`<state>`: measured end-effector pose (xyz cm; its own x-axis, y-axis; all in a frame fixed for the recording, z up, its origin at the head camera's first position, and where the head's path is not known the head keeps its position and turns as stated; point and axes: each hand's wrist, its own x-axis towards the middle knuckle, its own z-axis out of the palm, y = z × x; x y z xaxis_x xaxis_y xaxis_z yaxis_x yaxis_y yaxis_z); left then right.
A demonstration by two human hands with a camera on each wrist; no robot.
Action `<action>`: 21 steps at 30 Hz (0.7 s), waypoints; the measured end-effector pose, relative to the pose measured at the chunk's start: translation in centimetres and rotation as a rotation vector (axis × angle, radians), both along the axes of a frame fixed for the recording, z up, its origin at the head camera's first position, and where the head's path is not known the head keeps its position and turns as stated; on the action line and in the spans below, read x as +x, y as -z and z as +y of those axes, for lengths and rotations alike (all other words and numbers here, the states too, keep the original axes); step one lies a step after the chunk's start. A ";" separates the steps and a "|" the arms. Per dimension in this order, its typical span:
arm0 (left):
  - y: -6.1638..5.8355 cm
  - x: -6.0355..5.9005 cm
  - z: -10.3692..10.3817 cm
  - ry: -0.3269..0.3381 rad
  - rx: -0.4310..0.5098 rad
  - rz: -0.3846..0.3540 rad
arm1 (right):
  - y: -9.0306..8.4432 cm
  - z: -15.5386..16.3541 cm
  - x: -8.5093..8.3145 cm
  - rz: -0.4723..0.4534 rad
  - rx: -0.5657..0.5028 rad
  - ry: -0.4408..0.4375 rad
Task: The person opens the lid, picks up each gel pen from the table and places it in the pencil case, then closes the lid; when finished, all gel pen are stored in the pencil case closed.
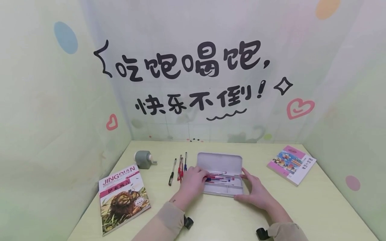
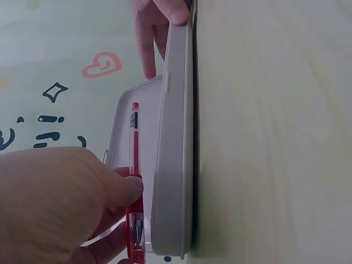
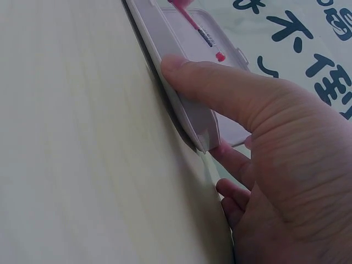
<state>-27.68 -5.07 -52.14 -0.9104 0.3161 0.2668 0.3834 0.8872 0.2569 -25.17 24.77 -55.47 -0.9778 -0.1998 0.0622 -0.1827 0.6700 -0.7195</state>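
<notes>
An open white pencil case lies on the table in front of me, with several pens in its tray. My left hand pinches a red pen at the case's left end and holds it just above the tray. The left wrist view shows thumb and fingers of that hand on the red pen, beside the case wall. My right hand grips the case's right end. Its thumb lies along the front wall of the case, with the other fingers behind.
Several loose pens lie left of the case, with a grey pencil sharpener further left. A lion-cover book sits at the front left and a pink book at the right. Patterned walls enclose the table.
</notes>
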 end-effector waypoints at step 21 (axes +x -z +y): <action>0.7 0.3 0.3 0.061 -0.029 -0.033 | -0.4 -0.1 0.3 -0.005 -0.008 -0.003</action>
<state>-27.36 -4.80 -52.80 -0.8973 0.3789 0.2265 0.4289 0.8696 0.2447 -24.90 24.67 -55.04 -0.9775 -0.2024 0.0591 -0.1813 0.6639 -0.7256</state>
